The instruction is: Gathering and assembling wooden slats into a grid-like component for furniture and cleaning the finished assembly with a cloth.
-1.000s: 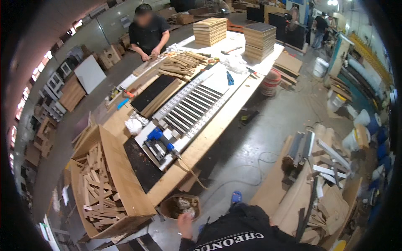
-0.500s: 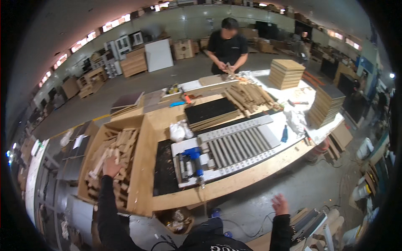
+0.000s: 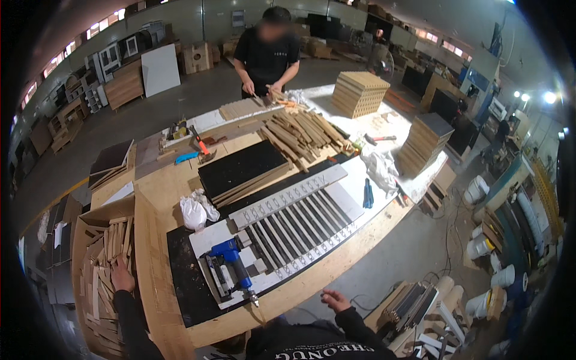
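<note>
My left hand [image 3: 122, 276] reaches down into a cardboard box [image 3: 157, 270] at the left, its fingers stretched out against loose wooden strips [image 3: 95, 294]. No strip is clearly in its grip. My right hand [image 3: 337, 300] hangs in the air off the table's near edge, fingers apart and holding nothing. Between them on the table lies a blue nail gun [image 3: 228, 251], on a white board. To its right, dark slats [image 3: 303, 228] lie in a row between two pale strips [image 3: 288, 198] marked with repeated patterns.
Across the table a person [image 3: 267, 57] handles small wooden pieces. A black panel stack [image 3: 243, 168], a white bag [image 3: 197, 210], piled wood strips [image 3: 306, 135], a hammer [image 3: 201, 144] and two board stacks [image 3: 360, 95] cover the table. Offcuts [image 3: 414, 306] stand at the lower right.
The view has swung right and closer, so the table sits further left. My left hand stays among the strips in the box. My right hand has come nearer the table edge.
</note>
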Demonstrator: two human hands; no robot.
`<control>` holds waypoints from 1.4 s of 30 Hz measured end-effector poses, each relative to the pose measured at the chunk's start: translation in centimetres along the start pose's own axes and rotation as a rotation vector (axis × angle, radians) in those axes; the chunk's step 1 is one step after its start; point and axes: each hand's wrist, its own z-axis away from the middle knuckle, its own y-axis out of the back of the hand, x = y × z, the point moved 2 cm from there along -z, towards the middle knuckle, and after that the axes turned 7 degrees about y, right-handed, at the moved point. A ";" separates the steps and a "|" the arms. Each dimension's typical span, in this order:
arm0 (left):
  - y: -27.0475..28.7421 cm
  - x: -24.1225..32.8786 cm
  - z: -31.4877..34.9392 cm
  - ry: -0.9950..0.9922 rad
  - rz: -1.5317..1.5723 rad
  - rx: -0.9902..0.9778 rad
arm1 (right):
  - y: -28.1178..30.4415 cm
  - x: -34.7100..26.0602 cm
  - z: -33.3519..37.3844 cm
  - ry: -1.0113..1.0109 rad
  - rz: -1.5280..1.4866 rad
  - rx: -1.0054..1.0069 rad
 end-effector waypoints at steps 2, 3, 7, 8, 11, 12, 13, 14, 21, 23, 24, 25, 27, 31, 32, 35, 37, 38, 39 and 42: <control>1.3 2.2 1.7 -0.010 -0.008 -0.007 | -0.6 -1.0 -0.7 -0.007 -0.022 0.048; 1.9 2.7 2.0 0.002 -0.006 0.006 | -1.1 -1.8 -1.7 0.006 -0.039 0.072; -0.2 0.1 0.8 0.045 -0.028 -0.026 | -3.6 -4.1 -4.5 0.109 -0.028 0.007; -1.0 -0.5 1.0 0.051 -0.028 -0.018 | -4.4 -4.8 -5.1 0.175 -0.023 -0.026; 1.8 3.0 1.7 0.044 -0.023 -0.108 | -6.1 -5.3 -7.2 0.283 -0.047 -0.079; 3.6 3.7 2.5 0.028 -0.034 -0.181 | -7.0 -5.3 -7.7 0.315 -0.063 -0.123; 3.7 2.4 2.5 0.006 0.193 -0.201 | -7.8 -5.9 -8.0 0.326 -0.098 -0.191; 3.4 0.9 2.6 -0.020 0.419 -0.223 | -8.6 -6.4 -7.8 0.351 -0.044 -0.220; 2.8 0.8 2.6 0.041 0.463 -0.176 | -9.3 -6.8 -8.4 0.280 -0.033 -0.262; 2.1 0.6 1.9 0.032 0.423 -0.176 | -9.6 -6.0 -9.1 0.281 -0.043 -0.270; 2.4 1.0 2.5 0.031 0.386 -0.187 | -9.6 -5.9 -9.2 0.275 -0.042 -0.279; 2.9 1.4 2.6 0.087 0.306 -0.209 | -9.5 -5.7 -9.2 0.275 -0.046 -0.284; 4.3 2.5 3.3 0.105 0.331 -0.251 | -9.6 -6.0 -9.4 0.325 -0.088 -0.276; 4.4 2.9 3.6 0.187 0.259 -0.378 | -8.7 -4.7 -9.2 0.290 -0.116 -0.250; 4.8 3.5 3.7 0.190 0.289 -0.391 | -8.7 -4.6 -9.1 0.292 -0.125 -0.253; 5.3 4.3 4.0 0.159 0.302 -0.402 | -8.1 -3.9 -9.0 0.251 -0.242 -0.211; 5.4 3.5 4.5 0.174 0.349 -0.427 | -7.9 -4.0 -8.9 0.262 -0.259 -0.214; 5.3 2.7 4.6 0.182 0.401 -0.454 | -7.9 -4.0 -8.9 0.276 -0.273 -0.212; 4.5 -0.2 3.9 0.123 0.350 -0.415 | -7.8 -4.2 -8.9 0.289 -0.248 -0.208; 7.6 -0.9 4.1 -0.041 0.269 -0.349 | -5.7 -5.0 -8.7 0.315 -0.236 -0.142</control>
